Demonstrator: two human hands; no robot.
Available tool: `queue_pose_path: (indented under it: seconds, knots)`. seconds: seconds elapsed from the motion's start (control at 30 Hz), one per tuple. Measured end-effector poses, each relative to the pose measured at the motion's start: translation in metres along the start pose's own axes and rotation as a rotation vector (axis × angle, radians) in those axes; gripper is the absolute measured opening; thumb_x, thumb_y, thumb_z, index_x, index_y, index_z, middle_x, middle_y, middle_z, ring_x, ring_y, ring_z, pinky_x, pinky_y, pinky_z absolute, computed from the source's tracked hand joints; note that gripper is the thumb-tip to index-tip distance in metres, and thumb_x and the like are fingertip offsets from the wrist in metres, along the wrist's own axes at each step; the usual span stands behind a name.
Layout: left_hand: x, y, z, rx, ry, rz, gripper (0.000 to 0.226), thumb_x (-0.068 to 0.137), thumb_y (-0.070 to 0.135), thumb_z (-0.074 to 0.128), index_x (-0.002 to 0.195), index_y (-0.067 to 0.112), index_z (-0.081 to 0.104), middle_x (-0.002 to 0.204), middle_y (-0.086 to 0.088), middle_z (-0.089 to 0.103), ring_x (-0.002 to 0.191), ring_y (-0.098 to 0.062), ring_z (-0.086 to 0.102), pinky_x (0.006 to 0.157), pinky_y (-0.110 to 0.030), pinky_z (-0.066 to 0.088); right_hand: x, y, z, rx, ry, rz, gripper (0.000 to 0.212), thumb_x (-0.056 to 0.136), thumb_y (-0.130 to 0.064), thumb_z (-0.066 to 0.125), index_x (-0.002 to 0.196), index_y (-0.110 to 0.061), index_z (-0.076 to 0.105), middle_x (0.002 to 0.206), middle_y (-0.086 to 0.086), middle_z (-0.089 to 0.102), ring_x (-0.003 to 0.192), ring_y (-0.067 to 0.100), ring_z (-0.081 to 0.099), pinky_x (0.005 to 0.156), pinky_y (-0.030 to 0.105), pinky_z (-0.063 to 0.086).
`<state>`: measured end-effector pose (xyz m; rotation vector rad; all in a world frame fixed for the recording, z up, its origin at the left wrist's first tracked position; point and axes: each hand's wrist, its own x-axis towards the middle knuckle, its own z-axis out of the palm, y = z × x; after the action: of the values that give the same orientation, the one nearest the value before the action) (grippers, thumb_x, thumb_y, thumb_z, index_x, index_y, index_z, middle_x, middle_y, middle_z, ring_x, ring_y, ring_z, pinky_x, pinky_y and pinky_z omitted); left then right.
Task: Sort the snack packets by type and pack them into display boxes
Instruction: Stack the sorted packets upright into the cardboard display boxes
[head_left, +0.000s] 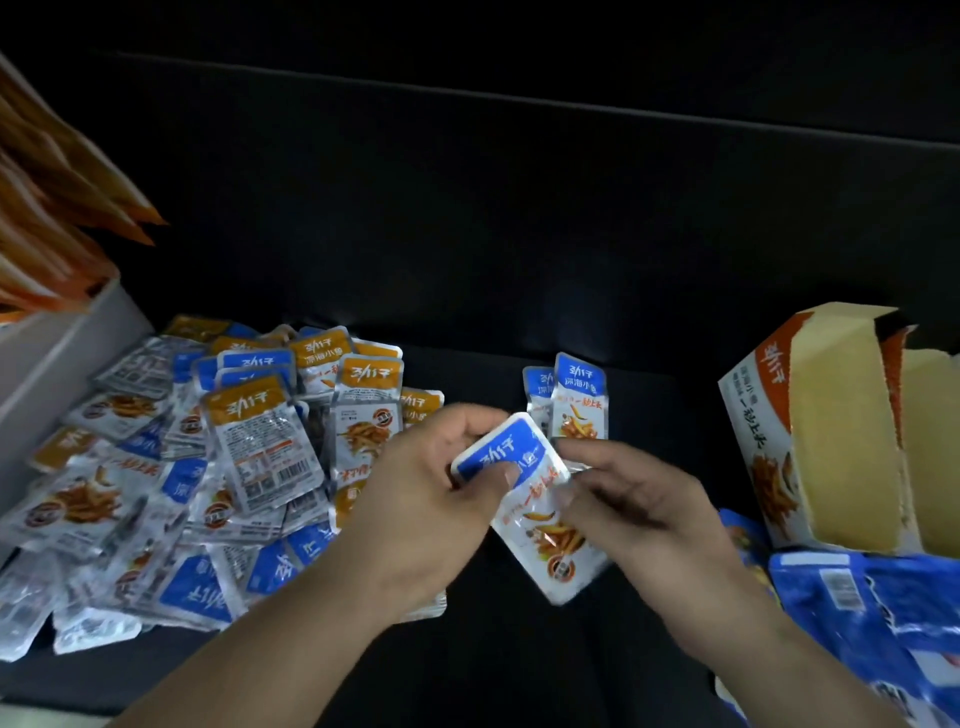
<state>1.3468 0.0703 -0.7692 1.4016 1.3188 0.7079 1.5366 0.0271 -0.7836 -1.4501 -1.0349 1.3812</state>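
Both hands grip one blue packet (524, 493): left hand (436, 483) top, right hand (639, 499) side.

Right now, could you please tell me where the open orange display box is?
In the head view, the orange display box stands at the far right, just behind the blue bags and to the right of the right hand.

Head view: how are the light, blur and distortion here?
Head view: dim overall, the backdrop almost black, light falling mainly on the packet pile. Head view: the blue packet gripped by the left hand and right hand is motion-blurred, its print soft. Head view: foil at the lower left glares white, and the wide lens seems to tilt the display box at the right.
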Motion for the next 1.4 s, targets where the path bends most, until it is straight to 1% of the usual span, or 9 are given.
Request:
queue_pose_path:
  seconds: [0.23,0.33,0.47,0.6,0.67,0.77,0.93,1.2,1.4]
  knots:
    - [0.009,-0.007,0.008,-0.160,0.171,-0.068,0.035,0.089,0.017,0.080,0.119,0.033,0.069,0.096,0.016,0.078,0.084,0.001,0.074,0.061,-0.012,0.054,-0.009,0.002,0.000,0.018,0.002,0.165,0.016,0.088,-0.005,0.076,0.101,-0.013,0.076,0.094,0.006,0.081,0.084,0.023,0.078,0.067,0.034,0.060]
    - [0.007,-0.015,0.018,-0.135,0.222,-0.016,0.056,0.084,0.024,0.085,0.132,0.037,0.059,0.116,0.021,0.069,0.099,0.008,0.069,0.074,-0.010,0.055,-0.003,0.011,-0.003,0.028,0.233,0.113,0.016,0.084,-0.006,0.081,0.098,-0.010,0.073,0.087,0.006,0.080,0.078,0.026,0.077,0.061,0.034,0.060]
    - [-0.015,-0.045,0.023,0.320,0.101,0.194,0.050,0.087,0.033,0.079,0.133,0.041,0.061,0.134,0.029,0.054,0.122,0.010,0.054,0.100,-0.015,0.048,0.030,0.018,-0.018,0.028,0.497,0.044,0.037,0.083,-0.007,0.084,0.111,-0.023,0.065,0.079,-0.003,0.078,0.075,0.014,0.077,0.059,0.029,0.062]
    - [-0.035,-0.070,0.012,0.549,0.009,0.331,0.043,0.086,0.047,0.064,0.128,0.040,0.065,0.146,0.024,0.049,0.126,0.001,0.055,0.098,-0.016,0.047,0.069,0.046,-0.020,-0.595,0.537,0.028,0.017,0.087,-0.039,0.075,0.100,-0.030,0.068,0.075,-0.011,0.072,0.077,0.013,0.071,0.067,0.036,0.060]
    - [-0.041,-0.077,0.008,0.577,0.015,0.395,0.043,0.083,0.047,0.063,0.124,0.037,0.068,0.146,0.017,0.053,0.123,-0.003,0.059,0.090,-0.023,0.056,0.076,0.056,-0.021,-0.930,0.576,-0.088,0.020,0.084,-0.045,0.071,0.100,-0.033,0.071,0.089,-0.008,0.070,0.091,0.025,0.066,0.074,0.040,0.057]
    - [-0.044,-0.089,0.002,0.612,0.025,0.431,0.040,0.082,0.043,0.066,0.121,0.033,0.070,0.145,0.010,0.056,0.126,-0.012,0.059,0.091,-0.035,0.059,0.077,0.059,-0.018,-0.997,0.605,-0.283,0.031,0.083,-0.036,0.078,0.112,-0.027,0.075,0.121,0.005,0.061,0.109,0.035,0.057,0.087,0.046,0.053]
    - [-0.041,-0.104,-0.007,0.781,0.055,0.535,0.033,0.085,0.040,0.062,0.116,0.030,0.070,0.143,0.003,0.060,0.136,-0.024,0.051,0.102,-0.050,0.052,0.069,0.068,-0.002,-1.116,0.321,-0.336,0.046,0.088,-0.045,0.072,0.133,-0.036,0.068,0.156,0.001,0.044,0.137,0.032,0.048,0.098,0.049,0.055]
    - [-0.041,-0.116,-0.004,0.759,0.026,0.510,0.045,0.078,0.028,0.080,0.120,0.032,0.067,0.146,0.005,0.057,0.137,-0.023,0.052,0.102,-0.047,0.052,0.068,0.072,-0.014,-1.171,0.395,-0.213,0.058,0.086,-0.063,0.069,0.137,-0.036,0.065,0.159,0.000,0.036,0.142,0.030,0.038,0.104,0.047,0.049]
    - [-0.039,-0.113,-0.002,0.773,0.027,0.494,0.048,0.071,0.026,0.089,0.116,0.028,0.072,0.143,0.003,0.059,0.134,-0.023,0.054,0.097,-0.049,0.056,0.064,0.070,-0.008,-1.055,0.343,-0.185,0.062,0.092,-0.048,0.069,0.150,-0.040,0.050,0.166,-0.005,0.026,0.151,0.023,0.025,0.106,0.040,0.046]
